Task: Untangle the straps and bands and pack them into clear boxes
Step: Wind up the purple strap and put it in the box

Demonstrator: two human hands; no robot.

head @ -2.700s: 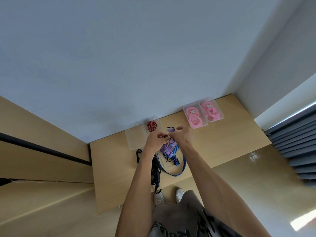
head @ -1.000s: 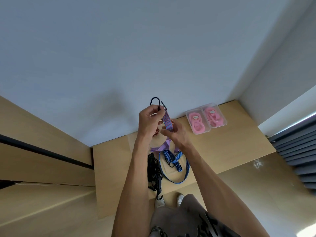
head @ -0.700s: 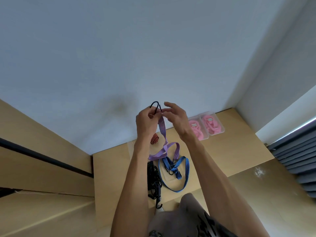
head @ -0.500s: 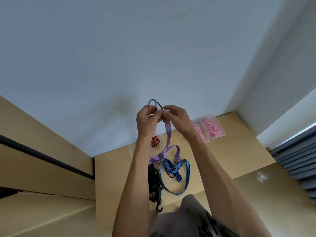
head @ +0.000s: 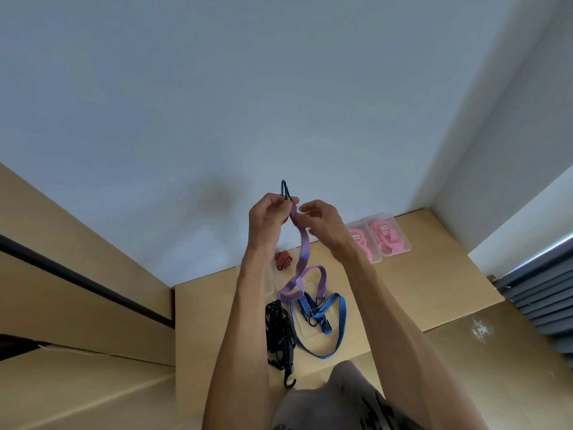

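At centre frame, one left hand (head: 267, 223) pinches the black hook (head: 285, 190) of one purple strap (head: 302, 262); one right hand (head: 322, 226) pinches the strap just below. Lower centre on the table (head: 217, 321): one black strap bundle (head: 279, 332), one blue strap (head: 322, 321), one red band (head: 283, 259). Right: two clear boxes (head: 379, 237) of pink bands.

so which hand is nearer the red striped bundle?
Left. The left hand is raised almost directly above the red striped bundle; the right hand is up and off to its right.
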